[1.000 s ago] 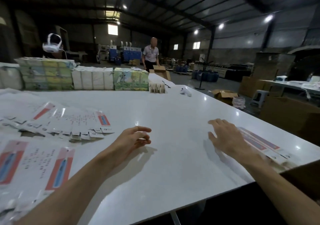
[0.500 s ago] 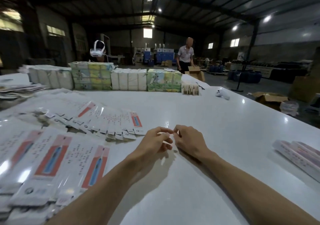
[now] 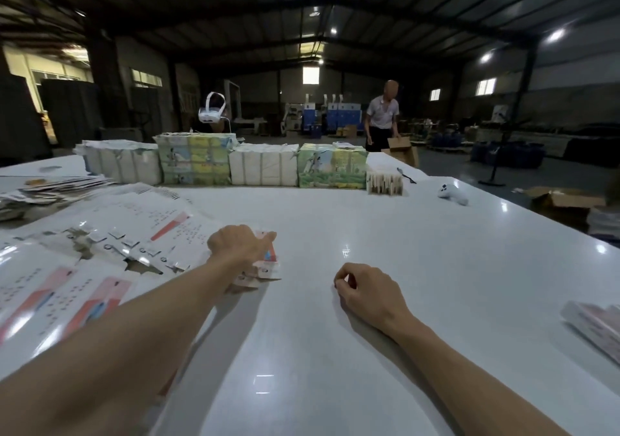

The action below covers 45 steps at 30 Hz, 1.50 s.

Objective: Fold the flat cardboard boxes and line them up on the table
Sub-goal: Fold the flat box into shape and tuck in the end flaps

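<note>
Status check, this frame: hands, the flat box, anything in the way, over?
Left hand on end flat box, fingers hidden. Right hand curled, empty. Folded boxes far right, not in the way.

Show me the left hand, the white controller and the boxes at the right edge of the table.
left hand [image 3: 235,249]: head view, back of the hand.
white controller [image 3: 453,194]: head view, its body.
boxes [image 3: 595,326]: head view, top face.
</note>
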### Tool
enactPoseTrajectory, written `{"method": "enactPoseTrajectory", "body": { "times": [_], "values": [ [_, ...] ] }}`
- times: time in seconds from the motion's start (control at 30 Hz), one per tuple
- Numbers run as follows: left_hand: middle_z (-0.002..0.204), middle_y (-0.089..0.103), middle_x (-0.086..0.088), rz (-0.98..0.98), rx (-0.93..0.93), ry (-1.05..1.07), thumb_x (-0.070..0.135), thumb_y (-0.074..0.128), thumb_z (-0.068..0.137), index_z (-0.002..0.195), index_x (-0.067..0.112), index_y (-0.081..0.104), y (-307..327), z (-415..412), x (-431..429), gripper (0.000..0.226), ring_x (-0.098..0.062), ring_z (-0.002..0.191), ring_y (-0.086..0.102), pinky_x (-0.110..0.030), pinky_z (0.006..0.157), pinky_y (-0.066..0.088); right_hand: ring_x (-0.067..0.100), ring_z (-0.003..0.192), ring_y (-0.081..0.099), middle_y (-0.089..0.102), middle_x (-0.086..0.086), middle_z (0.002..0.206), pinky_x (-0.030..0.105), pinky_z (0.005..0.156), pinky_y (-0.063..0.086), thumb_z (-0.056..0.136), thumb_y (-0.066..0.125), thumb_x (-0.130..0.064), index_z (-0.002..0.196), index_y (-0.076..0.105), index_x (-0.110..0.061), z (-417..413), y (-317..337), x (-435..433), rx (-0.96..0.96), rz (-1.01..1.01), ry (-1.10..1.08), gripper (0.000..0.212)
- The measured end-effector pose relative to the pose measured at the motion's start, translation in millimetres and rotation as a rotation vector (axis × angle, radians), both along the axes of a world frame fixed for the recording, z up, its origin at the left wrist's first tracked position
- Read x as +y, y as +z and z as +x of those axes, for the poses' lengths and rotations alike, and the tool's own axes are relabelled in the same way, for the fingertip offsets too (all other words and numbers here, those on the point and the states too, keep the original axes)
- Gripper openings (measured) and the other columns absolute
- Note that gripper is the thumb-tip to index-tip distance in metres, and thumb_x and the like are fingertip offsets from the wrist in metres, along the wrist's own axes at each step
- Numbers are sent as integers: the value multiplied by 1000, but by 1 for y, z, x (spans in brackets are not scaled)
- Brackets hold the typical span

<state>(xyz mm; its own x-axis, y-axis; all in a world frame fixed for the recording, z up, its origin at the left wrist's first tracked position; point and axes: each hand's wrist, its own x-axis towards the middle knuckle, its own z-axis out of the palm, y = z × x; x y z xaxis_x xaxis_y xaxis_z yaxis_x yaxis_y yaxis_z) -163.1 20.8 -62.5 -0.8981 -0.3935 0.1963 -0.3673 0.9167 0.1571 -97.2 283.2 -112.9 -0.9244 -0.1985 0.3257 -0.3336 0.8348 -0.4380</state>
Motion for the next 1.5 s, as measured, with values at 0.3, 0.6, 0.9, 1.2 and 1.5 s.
{"method": "enactPoseTrajectory", "body": {
  "times": [0.3,0.6,0.9,1.2,1.5],
  "values": [
    [98,70,-6,194,-201,-8,75,79,72,99,15,64,11,-15,-13,67,-28,97,68,-32,81,53,16,84,64,60,-16,79,27,66,39,100,53,-29,104,72,-30,-5,0,2,-18,-43,29,19],
    [97,77,-14,923,-2,-179,30,73,97,113,4,69,35,15,-7,31,-21,69,74,-26,50,54,7,81,62,65,-17,84,24,66,41,97,56,-26,96,74,-32,-2,6,2,-79,-91,38,19],
    [122,74,-24,1793,-286,-533,6,63,90,137,13,51,14,102,39,49,-36,107,75,-48,80,64,12,71,63,71,-3,79,35,74,55,101,55,-13,101,76,-19,6,11,3,-39,-345,66,22],
    [116,75,-20,1672,-378,-530,21,68,92,134,13,54,-30,122,65,45,-32,93,75,-48,81,62,12,98,63,60,-3,107,16,79,54,108,56,-21,129,64,-17,17,26,-8,319,-488,70,22],
    [83,78,-9,1535,-146,-577,68,53,93,105,19,68,-30,116,74,53,-22,68,77,-27,59,59,10,116,61,57,-5,125,24,96,52,107,58,-29,129,69,-15,16,24,-12,196,-335,202,28]
  ]
}}
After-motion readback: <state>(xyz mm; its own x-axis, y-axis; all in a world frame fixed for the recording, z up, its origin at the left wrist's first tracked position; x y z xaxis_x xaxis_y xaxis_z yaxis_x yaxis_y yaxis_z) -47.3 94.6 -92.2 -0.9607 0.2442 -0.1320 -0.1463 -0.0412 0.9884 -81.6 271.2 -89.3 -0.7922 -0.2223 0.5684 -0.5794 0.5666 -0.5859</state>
